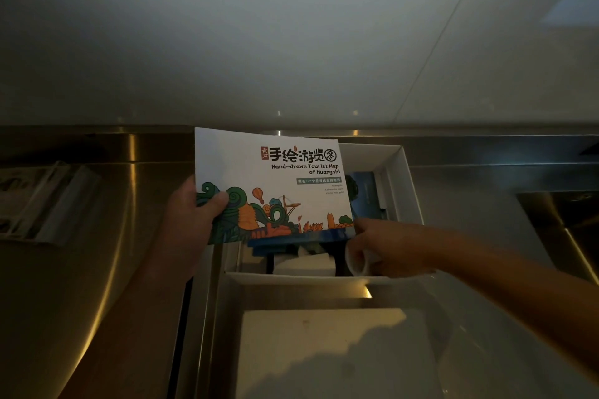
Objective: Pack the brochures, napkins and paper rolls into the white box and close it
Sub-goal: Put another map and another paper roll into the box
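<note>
Brochure, a Huangshi tourist map, tilted over open white box at worktop back edge. L hand pinches its left edge, thumb on front. R hand curls round paper roll, forefinger at brochure's lower right corner. Wrapped packs lie by worktop's left edge.

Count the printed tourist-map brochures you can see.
2. One colourful illustrated paper brochure is gripped by the left hand above the open white cardboard box; a second brochure, blue-edged, lies inside the box beneath it. More may be hidden underneath.
</note>
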Demonstrator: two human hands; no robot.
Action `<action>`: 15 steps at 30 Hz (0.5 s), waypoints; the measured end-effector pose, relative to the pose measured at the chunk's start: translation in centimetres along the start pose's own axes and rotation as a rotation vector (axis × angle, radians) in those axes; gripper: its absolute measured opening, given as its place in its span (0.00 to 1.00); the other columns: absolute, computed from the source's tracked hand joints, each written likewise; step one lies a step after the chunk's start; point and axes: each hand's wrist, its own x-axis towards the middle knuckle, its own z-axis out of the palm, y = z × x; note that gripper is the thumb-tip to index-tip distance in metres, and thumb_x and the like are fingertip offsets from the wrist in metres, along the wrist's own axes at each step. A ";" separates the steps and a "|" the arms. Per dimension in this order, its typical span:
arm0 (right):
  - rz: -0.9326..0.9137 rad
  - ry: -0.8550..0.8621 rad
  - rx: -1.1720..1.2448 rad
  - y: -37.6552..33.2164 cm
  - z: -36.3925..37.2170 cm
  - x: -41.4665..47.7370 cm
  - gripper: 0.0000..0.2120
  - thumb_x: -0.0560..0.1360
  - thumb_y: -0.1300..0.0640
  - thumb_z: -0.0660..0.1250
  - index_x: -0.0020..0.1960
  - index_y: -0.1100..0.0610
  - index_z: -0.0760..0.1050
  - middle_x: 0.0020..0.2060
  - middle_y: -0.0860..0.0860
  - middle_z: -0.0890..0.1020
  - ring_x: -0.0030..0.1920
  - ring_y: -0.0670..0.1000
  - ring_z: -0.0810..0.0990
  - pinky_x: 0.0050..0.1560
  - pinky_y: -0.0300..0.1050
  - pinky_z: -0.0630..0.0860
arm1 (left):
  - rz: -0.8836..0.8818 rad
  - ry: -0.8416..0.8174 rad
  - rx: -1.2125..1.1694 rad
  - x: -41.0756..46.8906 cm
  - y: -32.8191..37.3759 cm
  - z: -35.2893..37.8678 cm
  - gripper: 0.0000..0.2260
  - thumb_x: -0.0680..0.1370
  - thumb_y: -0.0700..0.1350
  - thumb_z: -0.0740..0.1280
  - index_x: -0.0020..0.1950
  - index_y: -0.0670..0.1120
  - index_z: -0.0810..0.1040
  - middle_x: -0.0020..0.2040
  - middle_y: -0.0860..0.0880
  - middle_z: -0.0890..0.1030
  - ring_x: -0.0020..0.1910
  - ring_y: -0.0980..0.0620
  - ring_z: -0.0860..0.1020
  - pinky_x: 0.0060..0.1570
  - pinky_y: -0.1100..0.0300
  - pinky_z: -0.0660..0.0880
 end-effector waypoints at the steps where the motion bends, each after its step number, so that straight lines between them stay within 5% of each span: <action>1: 0.001 -0.011 0.019 0.1 -0.1 -0.1 0.11 0.73 0.52 0.67 0.56 0.48 0.74 0.60 0.51 0.70 0.55 0.52 0.73 0.55 0.44 0.75 | 0.003 -0.004 0.000 0.1 -0.1 0.0 0.09 0.78 0.38 0.61 0.56 0.48 0.70 0.42 0.54 0.77 0.31 0.68 0.79 0.23 0.73 0.72; 5: 0.012 -0.055 0.048 0.3 -0.5 0.0 0.12 0.72 0.52 0.68 0.55 0.48 0.75 0.61 0.50 0.66 0.55 0.53 0.73 0.56 0.47 0.76 | -0.001 -0.037 0.015 0.2 -0.3 0.1 0.09 0.78 0.38 0.61 0.56 0.49 0.71 0.43 0.53 0.78 0.32 0.69 0.79 0.24 0.74 0.72; 9: -0.005 -0.063 0.026 0.1 -0.9 0.0 0.12 0.72 0.49 0.67 0.55 0.48 0.76 0.54 0.46 0.67 0.53 0.51 0.73 0.52 0.43 0.74 | -0.029 -0.039 0.017 0.3 -0.5 0.2 0.10 0.78 0.38 0.62 0.59 0.47 0.72 0.44 0.52 0.79 0.38 0.57 0.81 0.28 0.69 0.75; 15: 0.024 -0.094 -0.074 -0.5 -1.3 0.6 0.13 0.72 0.53 0.68 0.57 0.50 0.78 0.52 0.49 0.77 0.50 0.49 0.76 0.46 0.40 0.72 | -0.046 -0.032 0.023 0.5 -0.6 -0.2 0.11 0.78 0.39 0.62 0.59 0.48 0.72 0.45 0.53 0.79 0.41 0.56 0.79 0.31 0.67 0.75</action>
